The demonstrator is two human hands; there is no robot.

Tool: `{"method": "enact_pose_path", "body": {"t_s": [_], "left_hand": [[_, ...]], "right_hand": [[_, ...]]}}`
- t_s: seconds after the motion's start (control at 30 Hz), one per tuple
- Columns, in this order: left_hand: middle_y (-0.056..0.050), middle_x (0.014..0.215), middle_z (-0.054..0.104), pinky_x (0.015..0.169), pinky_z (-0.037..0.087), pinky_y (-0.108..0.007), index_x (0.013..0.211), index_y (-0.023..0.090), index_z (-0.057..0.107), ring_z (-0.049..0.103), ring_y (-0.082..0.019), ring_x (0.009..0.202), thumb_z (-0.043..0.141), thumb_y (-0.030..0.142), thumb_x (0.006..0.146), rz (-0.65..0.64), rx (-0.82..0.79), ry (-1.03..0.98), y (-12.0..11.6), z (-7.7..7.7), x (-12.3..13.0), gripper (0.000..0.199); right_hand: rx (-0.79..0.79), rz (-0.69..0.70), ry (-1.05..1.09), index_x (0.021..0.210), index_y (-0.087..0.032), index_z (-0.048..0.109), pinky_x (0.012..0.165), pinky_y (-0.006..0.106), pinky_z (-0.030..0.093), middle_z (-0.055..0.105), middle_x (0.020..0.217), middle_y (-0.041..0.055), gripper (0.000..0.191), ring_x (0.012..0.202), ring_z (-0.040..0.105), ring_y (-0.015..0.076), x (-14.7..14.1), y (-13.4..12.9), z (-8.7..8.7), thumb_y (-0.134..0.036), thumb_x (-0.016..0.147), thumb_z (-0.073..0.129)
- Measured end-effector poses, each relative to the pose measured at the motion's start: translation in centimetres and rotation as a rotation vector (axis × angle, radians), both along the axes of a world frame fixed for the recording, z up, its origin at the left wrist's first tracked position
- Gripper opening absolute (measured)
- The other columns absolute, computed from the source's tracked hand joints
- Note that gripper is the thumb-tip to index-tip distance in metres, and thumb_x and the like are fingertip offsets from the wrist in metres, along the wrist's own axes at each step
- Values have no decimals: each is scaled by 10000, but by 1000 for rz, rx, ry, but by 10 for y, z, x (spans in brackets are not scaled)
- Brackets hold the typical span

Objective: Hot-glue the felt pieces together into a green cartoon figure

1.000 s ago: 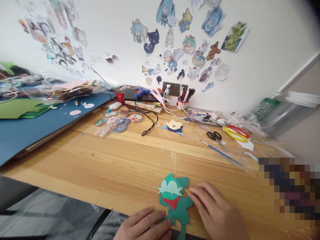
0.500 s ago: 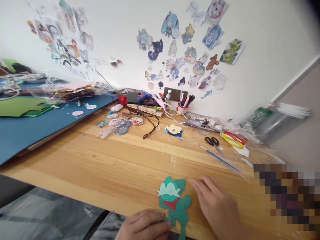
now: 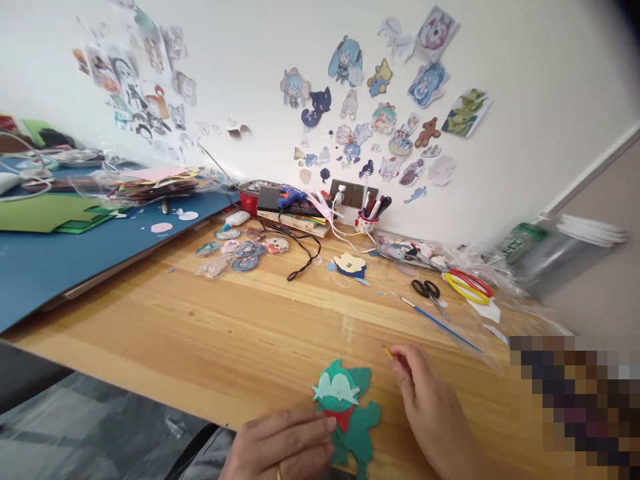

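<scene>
A green layered cut-out figure (image 3: 361, 427) lies near the table's front edge, with pale green eye shapes (image 3: 336, 389) and a red scarf piece (image 3: 342, 419). My left hand (image 3: 287, 441) lies flat over its left side, fingertips touching the red piece and covering part of the body. To the right of the figure, my right hand (image 3: 425, 400) pinches a small thin yellowish pencil-like stick (image 3: 387, 350), its tip pointing up and left. Most of that stick is hidden inside the fingers.
Black scissors (image 3: 426, 289), a blue brush (image 3: 440, 321) and red and yellow scissors handles (image 3: 469, 287) lie at the right. Behind are a cream and blue cut-out (image 3: 350, 265), a pen cup (image 3: 367, 222), and a black cable (image 3: 300, 270). A blue board (image 3: 100, 257) covers the left.
My left hand has moved up and over the figure's left side to the red piece. My right hand has turned slightly, showing more of the yellowish stick. The camera view has shifted a little.
</scene>
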State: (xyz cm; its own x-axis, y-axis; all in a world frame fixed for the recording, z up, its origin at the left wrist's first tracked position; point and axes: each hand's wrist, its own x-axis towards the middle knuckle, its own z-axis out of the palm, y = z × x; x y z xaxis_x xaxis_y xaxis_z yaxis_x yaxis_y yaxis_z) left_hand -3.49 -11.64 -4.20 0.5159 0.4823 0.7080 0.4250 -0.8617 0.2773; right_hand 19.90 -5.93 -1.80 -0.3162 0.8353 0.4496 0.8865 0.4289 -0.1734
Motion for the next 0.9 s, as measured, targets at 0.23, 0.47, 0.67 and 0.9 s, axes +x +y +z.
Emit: {"method": "enact_pose_path", "body": {"t_s": [0.23,0.47,0.67,0.9], "left_hand": [[-166,1262,494,855,497,-423,1208,95,485,431,-324,1183,503,418,832,497,-58,293,24,1,11,496],[-115,1269,497,842,504,-424,1214,149,489,421,-335,1187,558,447,786,479,-45,388,31,-10,14,526],[-105,1151,596,870,483,-410,1160,195,491,454,-306,1169,656,324,723,332,-309,60,35,-11,12,484],[-15,825,644,623,494,-235,989,200,467,626,-159,727,609,281,754,11,-1072,-676,31,-2,29,286]], "right_hand": [[-472,-36,60,954,-247,544,653,285,468,557,980,11,240,824,609,186,-21,0,6,-305,728,599],[-548,-98,296,731,-226,496,610,269,409,584,729,-28,148,690,570,176,-23,2,4,-223,647,617],[-535,-21,439,845,-224,562,757,294,423,596,913,15,209,872,572,192,-21,4,1,-179,645,603],[-676,177,672,740,-195,513,523,213,410,560,600,-39,177,574,551,134,-20,2,11,-363,793,502]]}}
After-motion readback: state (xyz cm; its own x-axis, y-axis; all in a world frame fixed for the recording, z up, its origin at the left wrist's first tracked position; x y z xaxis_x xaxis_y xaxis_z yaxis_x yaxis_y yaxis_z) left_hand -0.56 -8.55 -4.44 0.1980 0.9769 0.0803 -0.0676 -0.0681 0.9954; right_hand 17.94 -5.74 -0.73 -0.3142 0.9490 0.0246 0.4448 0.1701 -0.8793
